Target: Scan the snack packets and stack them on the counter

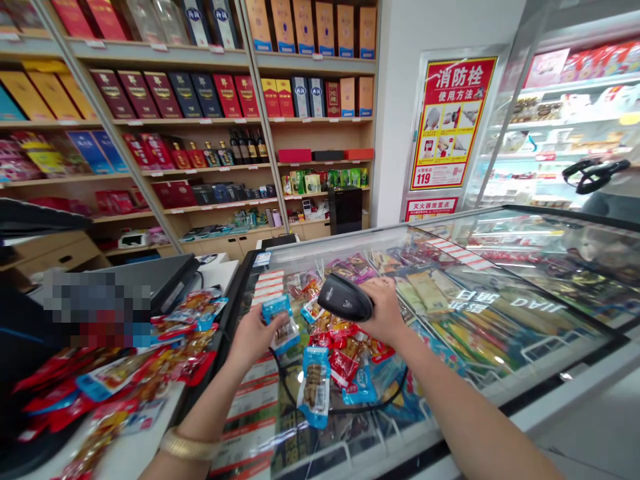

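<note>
My left hand [255, 337] pinches a blue-edged snack packet [281, 327] with a clear window, just above the glass lid of a chest freezer [350, 437]. My right hand [384, 310] is wrapped round the handle of a black barcode scanner [345, 297], whose head points left toward that packet. Under the scanner lies a pile of red and blue snack packets [345, 360] on the glass. One blue packet [315, 387] with brown pieces inside rests at the pile's near edge. The scanner's black cable [350, 410] loops round the pile.
On the left, a counter [225, 273] bears more snack packets [185, 340] and a dark flat-topped device [175, 280]. Shelves of boxed bottles [190, 93] line the back. A lit cooler [560, 127] and a red and yellow poster [454, 123] stand to the right.
</note>
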Available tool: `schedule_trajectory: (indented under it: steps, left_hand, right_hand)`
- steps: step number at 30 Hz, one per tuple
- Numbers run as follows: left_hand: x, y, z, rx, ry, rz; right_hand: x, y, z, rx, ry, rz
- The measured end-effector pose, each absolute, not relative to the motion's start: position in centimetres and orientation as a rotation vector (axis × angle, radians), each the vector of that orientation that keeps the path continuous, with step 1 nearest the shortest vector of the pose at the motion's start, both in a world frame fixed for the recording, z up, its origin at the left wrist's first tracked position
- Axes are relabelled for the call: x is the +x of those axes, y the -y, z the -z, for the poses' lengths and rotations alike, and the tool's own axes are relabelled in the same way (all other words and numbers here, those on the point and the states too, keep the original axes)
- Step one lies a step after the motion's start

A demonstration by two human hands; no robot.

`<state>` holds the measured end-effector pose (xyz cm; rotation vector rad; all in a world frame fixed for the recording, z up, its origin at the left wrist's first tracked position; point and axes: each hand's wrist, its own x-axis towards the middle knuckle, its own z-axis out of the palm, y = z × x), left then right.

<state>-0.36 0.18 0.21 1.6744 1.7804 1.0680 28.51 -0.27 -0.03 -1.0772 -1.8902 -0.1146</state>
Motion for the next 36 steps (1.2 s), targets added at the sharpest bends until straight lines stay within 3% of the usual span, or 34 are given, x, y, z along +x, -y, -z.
schedule_trajectory:
  steps: [3, 5, 22, 28, 33, 36]
  left_hand:
    - [-1.0, -0.3, -0.7, 1.493, -1.643, -1.505]
    - [-1.0, 0.0, -1.3, 1.489, -1.613, -1.585]
    - [-0.3, 1.1, -2.3, 1.555, -1.655, -1.535]
    - [-0.9, 1.8, -2.8, 1.672, -1.74, -1.43]
    - [-5.9, 1.9, -5.7, 2.171, -2.233, -1.273]
    - [-10.3, 1.3, -7.4, 2.291, -2.559, -0.934]
  right_hand:
    - [28.6, 0.5, -0.4, -1.072, 1.95, 0.093]
    - [28.4, 0.8, -0.7, -1.043, 2.023, 0.076]
    - [27.3, 2.1, -1.4, -1.003, 2.227, -0.015]
    - [27.5, 2.0, -1.0, -0.946, 2.162, 0.02]
    - [27.7, 1.9, -0.8, -0.973, 2.106, 0.07]
    - [27.9, 1.7, -0.7, -0.981, 2.087, 0.092]
